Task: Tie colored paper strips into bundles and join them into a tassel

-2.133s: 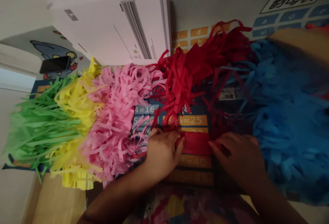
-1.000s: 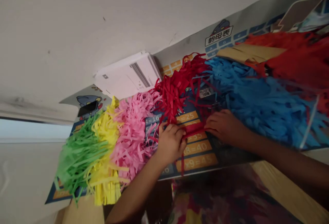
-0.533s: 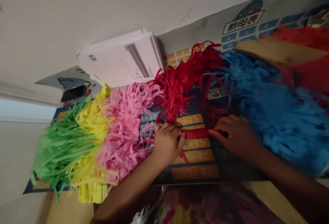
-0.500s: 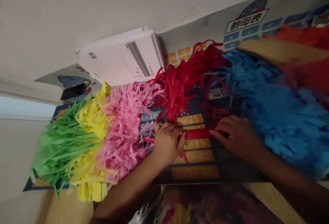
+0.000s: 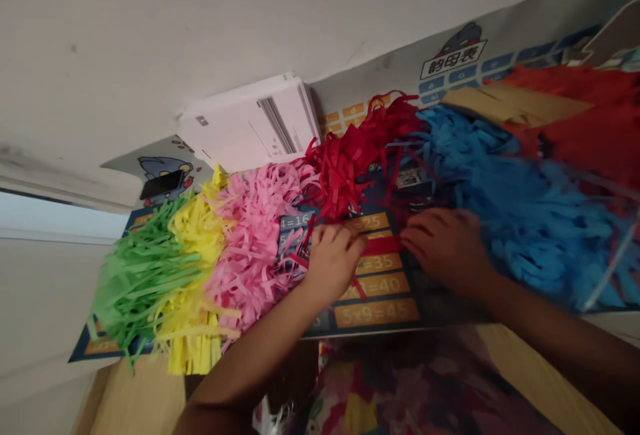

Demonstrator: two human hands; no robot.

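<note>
A flat red paper strip (image 5: 383, 246) stretches across the dark printed mat (image 5: 425, 302), between my two hands. My left hand (image 5: 334, 258) is closed on the strip's left end, fingers bent over it and pressed down near the mat. My right hand (image 5: 445, 245) is slightly blurred, its fingers curled over the right end. Thin red paper shreds stick out around my left hand. Just beyond both hands lies a heap of red fringed paper (image 5: 345, 168).
Left of my hands lie pink (image 5: 255, 242), yellow (image 5: 193, 328) and green fringed paper (image 5: 145, 275). Blue fringed paper (image 5: 530, 222), orange-red paper (image 5: 590, 115) and a tan paper piece (image 5: 515, 103) are to the right. A white box (image 5: 235, 125) stands by the wall, near a black phone (image 5: 163, 185).
The view has shifted slightly. My right hand has gone from pinching the strip's end to lying more over it, a little nearer my left hand. The strip stays between them.
</note>
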